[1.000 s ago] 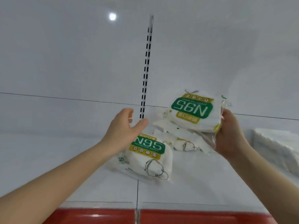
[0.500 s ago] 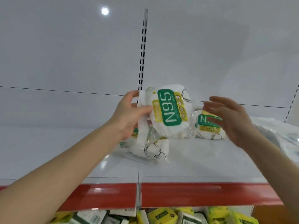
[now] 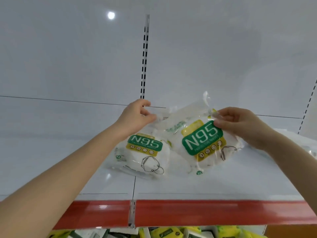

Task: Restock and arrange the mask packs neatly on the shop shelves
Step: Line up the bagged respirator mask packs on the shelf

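Two white N95 mask packs with green and yellow labels are on the white shelf point(image 3: 68, 165). The left pack point(image 3: 145, 153) lies flat near the shelf's middle seam. The right pack point(image 3: 202, 140) is tilted, its label facing me, and its lower edge is on or just above the shelf. My left hand point(image 3: 135, 117) pinches the clear top-left edge of the tilted pack. At that pack's top-right corner, the thumb and fingers of my right hand point(image 3: 240, 124) pinch it.
The shelf has a red front strip point(image 3: 205, 213) and a slotted upright point(image 3: 145, 57) on the white back wall. More white packaging point(image 3: 291, 140) lies at the far right of the shelf. Yellow and white packs point(image 3: 171, 233) fill the shelf below.
The pack my left hand held upright has turned label-forward and come down to the right of the flat pack. My right hand, open before, now pinches its corner.
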Motion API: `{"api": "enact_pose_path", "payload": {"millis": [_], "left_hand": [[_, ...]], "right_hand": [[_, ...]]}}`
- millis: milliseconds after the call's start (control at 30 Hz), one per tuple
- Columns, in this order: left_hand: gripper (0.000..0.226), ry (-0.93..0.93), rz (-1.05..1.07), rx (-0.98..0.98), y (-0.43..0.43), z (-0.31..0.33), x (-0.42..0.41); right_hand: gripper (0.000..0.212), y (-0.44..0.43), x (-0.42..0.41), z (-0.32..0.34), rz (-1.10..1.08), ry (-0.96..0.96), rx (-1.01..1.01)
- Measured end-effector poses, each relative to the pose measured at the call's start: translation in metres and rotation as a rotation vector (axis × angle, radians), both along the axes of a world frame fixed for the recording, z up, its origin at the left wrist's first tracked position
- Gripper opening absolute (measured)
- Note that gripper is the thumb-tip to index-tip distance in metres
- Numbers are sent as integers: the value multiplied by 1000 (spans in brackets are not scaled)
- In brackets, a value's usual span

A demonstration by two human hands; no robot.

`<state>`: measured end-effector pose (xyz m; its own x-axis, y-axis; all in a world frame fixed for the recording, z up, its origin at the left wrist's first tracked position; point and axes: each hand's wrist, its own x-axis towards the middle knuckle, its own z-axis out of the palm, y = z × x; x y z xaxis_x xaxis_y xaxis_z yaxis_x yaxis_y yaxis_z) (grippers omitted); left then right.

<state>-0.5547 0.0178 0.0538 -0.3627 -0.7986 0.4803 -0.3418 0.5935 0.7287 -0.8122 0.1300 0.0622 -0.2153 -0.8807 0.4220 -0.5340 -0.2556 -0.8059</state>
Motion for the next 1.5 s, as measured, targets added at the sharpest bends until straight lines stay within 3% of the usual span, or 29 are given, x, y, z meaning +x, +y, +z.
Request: {"api": "enact_pose_path", "payload": {"millis": [67,133,200,267,567,800,933,1033,1100,1167,1300,1367,1400,1500], "left_hand": [[41,-377,214,-17,-16,-9,11],[30,-605,296,89,-22,-20,15],[39,-615,308,178,-24,-28,14],[36,-573,327,188,-24,-30,13],[69,-137,313,238,-19,-27,0],[72,246,231,395,-14,-20,-5],[67,386,163,403,-9,-15,-19],[57,428,123,352,-5,-13,-37],[59,452,93,324,-2,-12,-50],[60,468,56,281,2,-12,-62],[59,455,26,233,5,-13,-65],[58,385,89,208,-2,-17,-50],[57,255,167,171,-7,-20,-39],[47,-392,404,123,-19,-35,-9]], "right_hand": [[55,-1,-20,-3,3,-173,-48],[79,-5,-40,-8,-18,-325,-80],[55,-11,-59,-14,-49,-449,-88],[33,-16,-74,-22,-121,-528,-74],[33,-53,-107,-59,-293,-603,78],[49,-62,-109,-58,-535,-207,78],[57,-46,-98,-46,-666,-2,-145],[30,-31,-65,-35,-504,11,-329],[23,-27,-35,-30,-229,-50,-168],[31,-30,-10,-29,-22,-93,53],[32,-46,8,-35,59,-203,129],[34,-50,3,-34,3,-181,93],[34,-52,-1,-33,-17,-180,76],[32,-57,-11,-30,-22,-225,46]]}}
